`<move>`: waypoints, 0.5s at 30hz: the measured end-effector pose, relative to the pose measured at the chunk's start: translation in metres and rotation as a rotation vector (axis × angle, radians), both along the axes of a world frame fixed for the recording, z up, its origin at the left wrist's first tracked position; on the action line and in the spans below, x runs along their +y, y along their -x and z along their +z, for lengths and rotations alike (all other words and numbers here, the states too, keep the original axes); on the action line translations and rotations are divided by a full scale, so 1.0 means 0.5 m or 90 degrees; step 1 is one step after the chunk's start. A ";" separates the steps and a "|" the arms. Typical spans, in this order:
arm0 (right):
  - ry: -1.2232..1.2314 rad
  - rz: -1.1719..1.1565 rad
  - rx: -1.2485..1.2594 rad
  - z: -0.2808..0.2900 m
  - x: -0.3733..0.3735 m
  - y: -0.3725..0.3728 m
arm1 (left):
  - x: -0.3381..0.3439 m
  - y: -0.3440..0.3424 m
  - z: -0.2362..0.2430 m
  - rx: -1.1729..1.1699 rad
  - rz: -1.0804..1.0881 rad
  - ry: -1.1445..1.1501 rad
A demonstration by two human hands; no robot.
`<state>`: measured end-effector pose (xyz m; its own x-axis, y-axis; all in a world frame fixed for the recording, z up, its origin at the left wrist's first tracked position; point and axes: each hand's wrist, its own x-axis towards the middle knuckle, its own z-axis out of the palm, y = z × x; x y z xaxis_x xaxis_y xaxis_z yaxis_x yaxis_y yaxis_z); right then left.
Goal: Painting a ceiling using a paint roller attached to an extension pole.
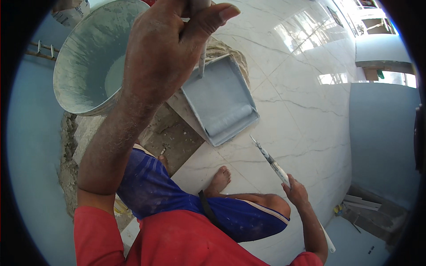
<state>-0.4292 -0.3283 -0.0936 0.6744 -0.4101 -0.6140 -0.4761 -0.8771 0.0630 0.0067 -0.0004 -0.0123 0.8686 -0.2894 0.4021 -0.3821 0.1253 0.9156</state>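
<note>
My left hand [162,53] is raised high over the paint tray, fingers wrapped around a pale stick and thumb stretched along to the right. The lower end of the stick [202,66] shows below the hand, over the far part of the tray. Grey-white paint covers the inside of the tray [195,105], and a paint-coated roller [230,120] lies at its near end. Lower right, my right hand [296,191] grips a long white pole [279,172]. Its dark-smeared, narrow tip points toward the tray; whether it joins the roller I cannot tell.
A big paint-streaked bucket [73,73] with pale liquid stands at the left. Pale veined tiles [288,119] form the floor, with a rough untiled patch [184,139] near my legs. Crumpled cloth [239,55] lies behind the tray. Light blue walls rise at both sides.
</note>
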 end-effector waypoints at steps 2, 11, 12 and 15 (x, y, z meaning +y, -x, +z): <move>0.006 -0.009 -0.001 -0.010 0.005 -0.020 | -0.017 0.008 -0.003 -0.068 0.061 -0.020; -0.044 0.012 -0.089 -0.071 0.023 -0.188 | -0.010 0.005 0.004 -0.104 0.024 -0.077; -0.046 0.013 -0.091 -0.071 0.021 -0.196 | -0.010 0.007 0.005 -0.106 0.025 -0.079; -0.021 0.027 -0.108 -0.063 0.017 -0.218 | -0.012 0.017 0.008 -0.023 -0.007 -0.057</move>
